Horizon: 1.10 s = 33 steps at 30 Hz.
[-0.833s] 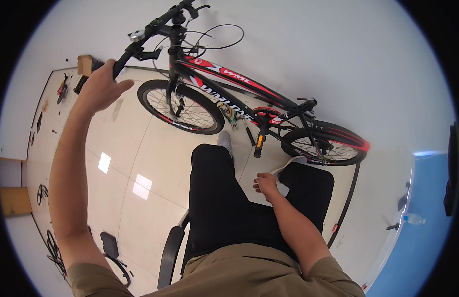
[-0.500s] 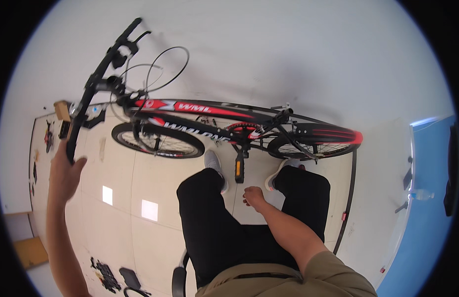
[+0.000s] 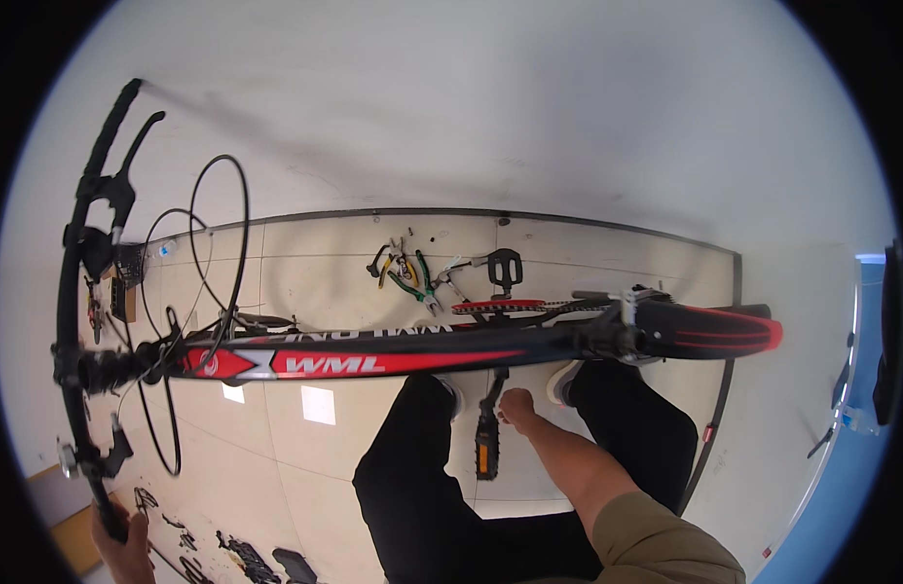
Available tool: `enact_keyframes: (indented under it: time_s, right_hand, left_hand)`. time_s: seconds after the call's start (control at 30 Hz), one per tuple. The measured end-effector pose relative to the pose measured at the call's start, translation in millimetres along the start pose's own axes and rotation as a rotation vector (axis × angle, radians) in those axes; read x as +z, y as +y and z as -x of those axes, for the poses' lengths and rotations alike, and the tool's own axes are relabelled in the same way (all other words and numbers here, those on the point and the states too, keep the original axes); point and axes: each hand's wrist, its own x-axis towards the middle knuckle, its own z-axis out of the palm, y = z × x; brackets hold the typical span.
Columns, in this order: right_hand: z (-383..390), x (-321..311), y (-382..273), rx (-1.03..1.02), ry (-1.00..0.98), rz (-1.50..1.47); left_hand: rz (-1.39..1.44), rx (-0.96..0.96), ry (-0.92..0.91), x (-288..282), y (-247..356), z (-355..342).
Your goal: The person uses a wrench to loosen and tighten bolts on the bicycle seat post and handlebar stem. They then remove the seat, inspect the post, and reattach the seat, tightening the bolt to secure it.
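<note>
A black and red bicycle (image 3: 451,358) stretches across the view, seen from above. At the lower left my left hand (image 3: 122,540) is closed round the end of the black handlebar (image 3: 74,399), where brake levers and looping cables branch off. Below the frame, my right hand (image 3: 516,409) has its fingers loosely curled, nothing visible in them, close beside the crank and near pedal (image 3: 486,443); whether it touches them I cannot tell. The far pedal (image 3: 505,271) shows beyond the top tube.
Pliers and other tools (image 3: 410,277) lie on the tiled floor (image 3: 305,263) by the white wall (image 3: 451,117). My dark-trousered legs are below the bicycle. Dark parts (image 3: 242,555) lie at lower left; a plastic bottle (image 3: 858,420) is at right.
The bicycle has swung toward me, its handlebar moving left and down with my left hand. The tools beyond are more exposed, and my right hand now sits lower, beside the crank.
</note>
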Motion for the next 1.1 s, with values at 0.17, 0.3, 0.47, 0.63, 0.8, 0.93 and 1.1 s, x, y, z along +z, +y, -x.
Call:
enact_keyframes:
  time_s: [0.17, 0.3, 0.47, 0.63, 0.8, 0.93, 1.1]
  right_hand:
    - [-56.6, -6.0, -14.9, -0.024, 0.086, 0.045]
    - [-50.7, -1.8, -46.3, -0.162, 0.216, 0.194]
    - [-63.7, -2.2, -68.1, -0.356, 0.377, 0.28]
    - [-81.3, 12.5, -84.9, -0.634, 0.531, 0.372]
    - [-94.9, 32.2, -108.3, -0.962, 0.677, 0.45]
    - [-113.6, 45.3, -132.0, -1.212, 0.762, 0.482]
    - [-131.8, 48.8, -171.6, -1.42, 0.811, 0.544]
  left_hand:
    - [-0.122, -0.047, -0.046, -14.9, 3.5, 14.2]
    - [-0.089, -0.088, 0.024, -8.0, 18.4, 18.6]
    - [-0.1, -0.077, 0.038, -15.5, 16.9, 16.8]
    - [-0.093, -0.155, 0.05, -25.9, 6.7, 21.0]
    - [-0.081, -0.114, 0.065, -37.0, -9.9, 19.6]
    - [-0.091, -0.042, 0.038, -44.8, -24.4, 21.2]
    - [-0.125, -0.064, 0.118, -45.0, -26.0, 20.2]
